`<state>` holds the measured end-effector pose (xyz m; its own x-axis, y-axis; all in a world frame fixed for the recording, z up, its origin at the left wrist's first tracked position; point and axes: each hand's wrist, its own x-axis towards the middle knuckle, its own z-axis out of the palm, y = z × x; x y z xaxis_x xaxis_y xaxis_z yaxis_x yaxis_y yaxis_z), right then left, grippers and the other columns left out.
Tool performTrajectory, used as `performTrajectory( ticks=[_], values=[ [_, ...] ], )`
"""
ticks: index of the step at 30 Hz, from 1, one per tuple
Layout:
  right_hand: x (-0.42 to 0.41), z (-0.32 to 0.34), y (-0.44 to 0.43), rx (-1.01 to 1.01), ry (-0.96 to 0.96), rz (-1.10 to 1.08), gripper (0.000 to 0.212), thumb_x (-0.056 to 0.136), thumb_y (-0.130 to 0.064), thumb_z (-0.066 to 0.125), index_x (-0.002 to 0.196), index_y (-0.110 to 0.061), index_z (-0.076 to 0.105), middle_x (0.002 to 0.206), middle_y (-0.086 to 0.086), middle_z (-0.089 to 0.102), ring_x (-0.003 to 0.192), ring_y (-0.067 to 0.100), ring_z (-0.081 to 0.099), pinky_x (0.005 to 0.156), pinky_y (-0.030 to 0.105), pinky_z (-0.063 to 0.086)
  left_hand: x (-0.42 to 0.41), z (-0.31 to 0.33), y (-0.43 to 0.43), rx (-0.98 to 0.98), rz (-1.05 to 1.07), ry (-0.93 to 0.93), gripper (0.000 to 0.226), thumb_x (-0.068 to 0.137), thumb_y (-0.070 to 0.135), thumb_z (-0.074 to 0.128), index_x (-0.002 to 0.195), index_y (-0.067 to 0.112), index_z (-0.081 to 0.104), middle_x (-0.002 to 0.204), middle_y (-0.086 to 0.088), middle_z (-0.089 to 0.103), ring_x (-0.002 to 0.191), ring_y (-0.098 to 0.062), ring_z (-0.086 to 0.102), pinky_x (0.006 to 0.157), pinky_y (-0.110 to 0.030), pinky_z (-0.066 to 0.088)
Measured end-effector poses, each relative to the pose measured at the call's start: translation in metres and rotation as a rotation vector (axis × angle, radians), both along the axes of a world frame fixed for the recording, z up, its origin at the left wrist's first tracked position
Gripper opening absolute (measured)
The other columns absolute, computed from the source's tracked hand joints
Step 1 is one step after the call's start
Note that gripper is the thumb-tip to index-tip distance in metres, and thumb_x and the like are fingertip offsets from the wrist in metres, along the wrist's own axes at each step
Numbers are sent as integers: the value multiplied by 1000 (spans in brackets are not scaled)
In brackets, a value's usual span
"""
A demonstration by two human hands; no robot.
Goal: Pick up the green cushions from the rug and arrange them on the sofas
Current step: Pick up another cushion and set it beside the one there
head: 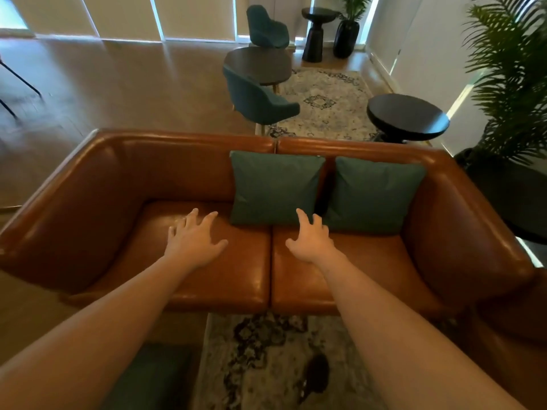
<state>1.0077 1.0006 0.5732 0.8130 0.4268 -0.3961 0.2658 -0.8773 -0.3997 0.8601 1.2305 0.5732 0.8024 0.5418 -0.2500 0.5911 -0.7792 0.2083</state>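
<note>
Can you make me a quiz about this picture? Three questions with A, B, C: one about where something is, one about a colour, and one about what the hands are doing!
1. Where are the two green cushions?
A. lying flat at the front of the seat
B. standing against the sofa's back
C. hanging over an armrest

2. What colour is the sofa?
A. brown
B. white
C. pink

3. What are the left hand and right hand doing?
A. both are open and hold nothing
B. both are squeezing one cushion
C. both are tight fists

Answers:
1 B: both cushions stand upright, side by side, leaning on the backrest.
2 A: the shiny leather is brown all over.
3 A: the fingers of both hands are spread over the seat and grip nothing.
</note>
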Motion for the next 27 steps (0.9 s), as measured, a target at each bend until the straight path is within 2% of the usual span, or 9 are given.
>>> performTrajectory(
  ticks=[10,20,24,27],
  values=[
    [-122,15,24,-1,-19,35,91,104,-44,63,173,-37,4,179,12,0,163,42,11,125,60,28,-109,10,13,19,-78,-9,88,96,68,54,165,38,10,175,-9,5,159,-37,10,127,-62,12],
    [-209,-13,31,-14,36,171,95,102,-51,63,172,-39,0,179,10,1,164,43,6,130,63,17,-220,-4,1,-36,11,-1,87,97,65,55,165,37,9,174,-8,10,159,-36,11,127,-63,10],
    [-253,-31,31,-29,122,222,95,102,-51,63,172,-39,-1,179,9,-2,164,41,2,128,64,20,-269,-18,-2,-72,23,29,85,98,63,55,166,37,11,174,-8,12,159,-36,12,127,-63,11],
    [-282,-44,33,-62,175,246,93,103,-52,61,172,-39,-1,177,9,0,161,42,9,128,63,23,-302,-27,1,-102,50,45,85,99,62,55,166,35,12,173,-9,13,159,-36,11,127,-62,10]
  ],
)
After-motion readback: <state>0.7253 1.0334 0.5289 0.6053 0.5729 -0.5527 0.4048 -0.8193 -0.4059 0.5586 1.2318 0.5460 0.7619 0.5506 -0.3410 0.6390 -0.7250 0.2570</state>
